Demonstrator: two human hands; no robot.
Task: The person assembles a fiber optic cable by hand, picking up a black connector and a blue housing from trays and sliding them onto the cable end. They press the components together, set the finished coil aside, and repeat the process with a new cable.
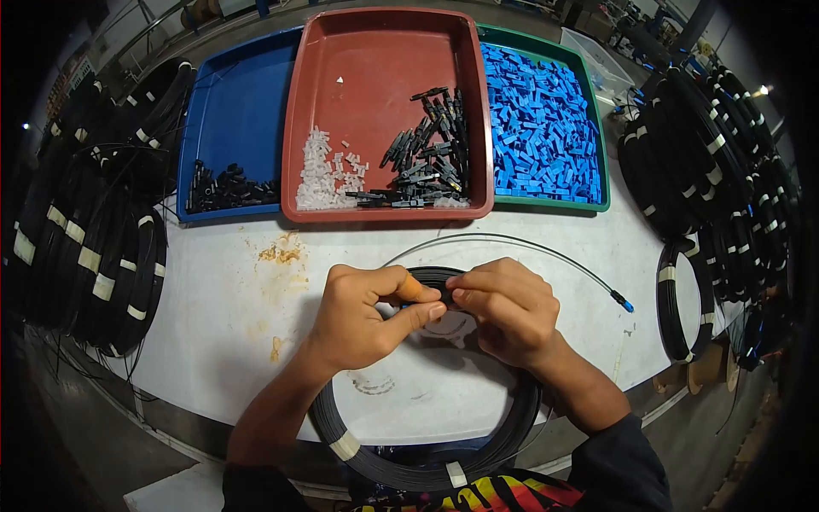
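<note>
Both hands meet fingertip to fingertip over the far side of a coil of black cable (pixel 503 433), which is bound with pale tape. My left hand (pixel 365 314) is closed in a pinch, and a speck of blue from a small connector (pixel 405 305) shows under its fingers. Close beside it, my right hand (pixel 510 309) pinches the black cable; the exact spot where they join is mostly hidden by fingers. One cable end arcs out to the right and finishes in a black connector with a blue tip (pixel 627 305), lying on the white table (pixel 230 341).
Behind the hands stand a blue tray (pixel 243 85) with black parts, a red tray (pixel 384 51) with clear pieces and black connectors, and a green tray (pixel 604 192) full of blue clips (pixel 542 128). Taped cable coils are stacked left (pixel 94 256) and right (pixel 674 171).
</note>
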